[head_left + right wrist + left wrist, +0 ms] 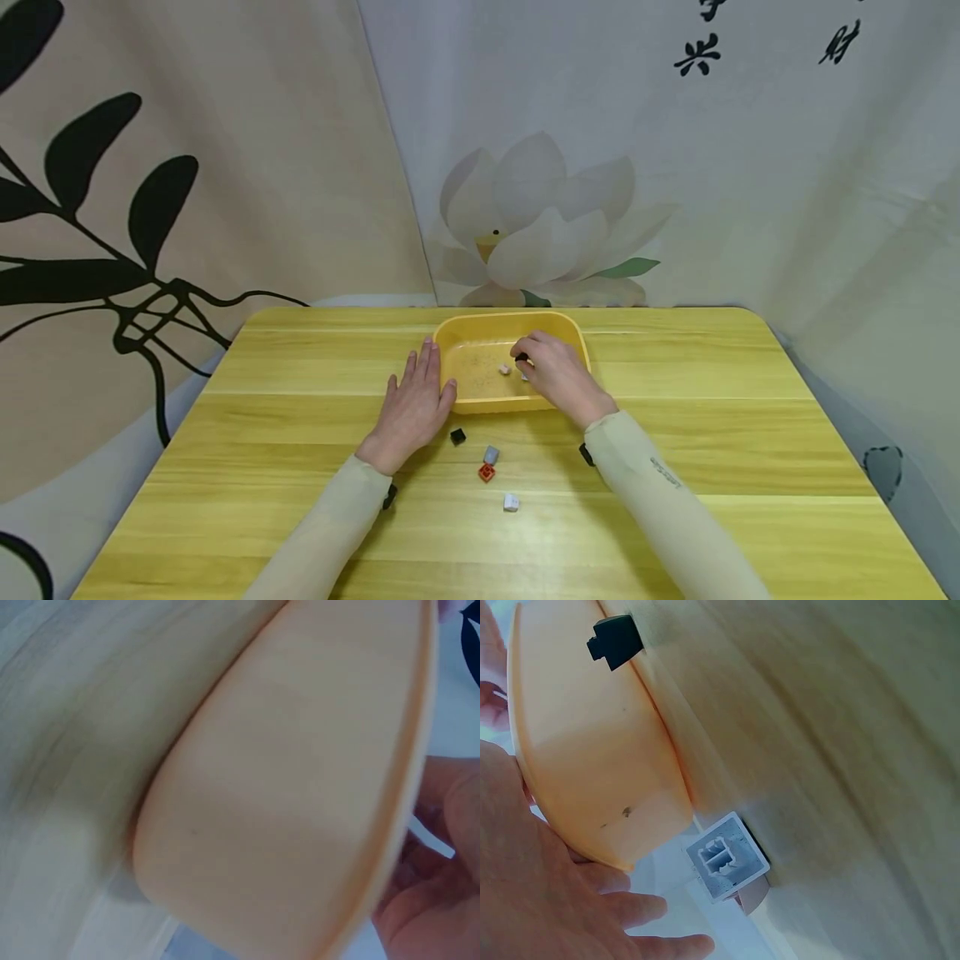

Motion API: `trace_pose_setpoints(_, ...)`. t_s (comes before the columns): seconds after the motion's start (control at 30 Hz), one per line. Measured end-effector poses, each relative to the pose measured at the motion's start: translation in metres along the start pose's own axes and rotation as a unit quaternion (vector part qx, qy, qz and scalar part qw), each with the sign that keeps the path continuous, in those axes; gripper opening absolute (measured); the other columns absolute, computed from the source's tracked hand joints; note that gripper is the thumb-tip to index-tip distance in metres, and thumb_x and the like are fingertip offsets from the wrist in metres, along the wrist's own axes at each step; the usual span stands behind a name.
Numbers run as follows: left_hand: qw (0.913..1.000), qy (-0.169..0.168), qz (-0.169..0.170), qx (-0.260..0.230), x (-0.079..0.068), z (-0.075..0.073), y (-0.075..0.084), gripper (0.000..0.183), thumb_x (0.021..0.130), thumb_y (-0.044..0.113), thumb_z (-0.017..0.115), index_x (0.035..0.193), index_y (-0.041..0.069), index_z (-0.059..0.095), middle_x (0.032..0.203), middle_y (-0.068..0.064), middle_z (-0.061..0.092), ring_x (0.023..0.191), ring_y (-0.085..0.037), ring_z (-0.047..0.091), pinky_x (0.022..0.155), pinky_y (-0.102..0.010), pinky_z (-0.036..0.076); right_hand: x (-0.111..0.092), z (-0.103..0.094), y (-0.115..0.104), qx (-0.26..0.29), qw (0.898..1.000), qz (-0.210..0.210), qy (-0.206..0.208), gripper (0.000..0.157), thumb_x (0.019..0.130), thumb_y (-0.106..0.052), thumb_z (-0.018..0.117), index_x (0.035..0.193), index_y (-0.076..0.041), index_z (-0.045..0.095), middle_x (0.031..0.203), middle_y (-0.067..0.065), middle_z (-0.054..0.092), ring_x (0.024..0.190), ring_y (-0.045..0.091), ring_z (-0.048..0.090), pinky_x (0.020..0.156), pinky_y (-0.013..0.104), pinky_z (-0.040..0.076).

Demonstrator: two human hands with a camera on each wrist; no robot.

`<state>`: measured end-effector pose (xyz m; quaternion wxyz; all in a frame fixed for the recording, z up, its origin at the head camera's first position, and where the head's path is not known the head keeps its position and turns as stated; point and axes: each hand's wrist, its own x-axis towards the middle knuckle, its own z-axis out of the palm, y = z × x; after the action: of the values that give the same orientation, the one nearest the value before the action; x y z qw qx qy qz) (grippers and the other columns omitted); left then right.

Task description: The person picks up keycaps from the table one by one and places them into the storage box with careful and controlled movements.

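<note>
Works at the tray (502,406) with the hands apart, one at either side. Pinches a dark piece (521,357) in the right hand (558,371), with fingers curled, over the right part of the tray. From the right wrist view, cannot make out the dark piece at all. Lays the left hand (412,408) along the tray's left side, with fingers straight, touching the rim without clamping it. Has two pale pieces (505,369) inside the tray, near the right fingertips. On the near side of the tray, has a black block (458,437) closest in, then a grey block (491,455) and a red block (487,473) side by side, and a white block (511,502) farthest out on the table (675,467).

Could drop the dark piece through too slight a pinch, and perhaps lose it over the tray's rim. Could scatter the pale pieces by brushing them with the right fingers. Risks sliding the tray by pressing too hard on its left side, and nudging the black block by shifting the left hand carelessly.
</note>
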<state>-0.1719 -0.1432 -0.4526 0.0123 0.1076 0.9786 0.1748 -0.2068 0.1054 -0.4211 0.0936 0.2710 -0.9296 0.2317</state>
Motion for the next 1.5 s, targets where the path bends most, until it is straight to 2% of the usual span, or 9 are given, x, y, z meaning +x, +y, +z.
trace_pose_setpoints(0.23,1.0,0.0,-0.003,-0.003,-0.001,0.001,-0.001,0.071,0.112,0.04,0.035,0.164,-0.003,0.012,0.172,-0.016,0.005,0.156,-0.043,0.014,0.115,-0.074,0.021,0.008,0.009,0.005,0.009,0.999,0.03,-0.031,0.018,0.095,-0.003,0.074,0.113,-0.001,0.077,0.106,0.009,0.07,0.092,0.024,0.068,0.08,0.037,0.057)
trace_pose_setpoints(0.53,1.0,0.006,0.002,-0.003,-0.001,0.0,-0.001,0.071,0.112,0.04,0.035,0.163,-0.004,0.012,0.172,-0.018,0.005,0.155,-0.044,0.015,0.114,-0.074,0.022,0.019,0.014,0.013,-0.012,0.997,0.044,-0.067,0.018,0.096,-0.005,0.073,0.113,-0.002,0.078,0.111,0.012,0.074,0.1,0.027,0.07,0.087,0.04,0.058)
trace_pose_setpoints(1.0,1.0,0.004,0.001,-0.006,-0.001,-0.001,0.0,0.07,0.112,0.04,0.034,0.163,-0.003,0.014,0.172,-0.017,0.005,0.155,-0.043,0.015,0.114,-0.074,0.022,0.03,0.019,0.017,-0.015,0.99,0.076,-0.116,0.023,0.098,-0.013,0.073,0.12,-0.004,0.077,0.119,0.011,0.074,0.106,0.027,0.07,0.092,0.042,0.056)
trace_pose_setpoints(1.23,1.0,0.008,0.001,-0.005,-0.001,0.0,0.0,0.071,0.112,0.04,0.035,0.163,-0.004,0.013,0.172,-0.017,0.006,0.155,-0.044,0.015,0.114,-0.074,0.022,0.024,0.014,0.014,-0.003,0.992,0.078,-0.1,0.03,0.101,-0.019,0.071,0.126,-0.003,0.074,0.125,0.012,0.073,0.112,0.03,0.069,0.096,0.045,0.055)
trace_pose_setpoints(1.5,1.0,0.008,0.003,-0.005,-0.001,0.0,0.0,0.07,0.112,0.04,0.034,0.163,-0.003,0.012,0.172,-0.017,0.005,0.155,-0.044,0.015,0.114,-0.075,0.022,0.004,-0.003,0.012,0.002,0.995,0.083,-0.063,0.034,0.104,-0.028,0.066,0.129,-0.006,0.072,0.131,0.01,0.07,0.12,0.03,0.065,0.099,0.048,0.053)
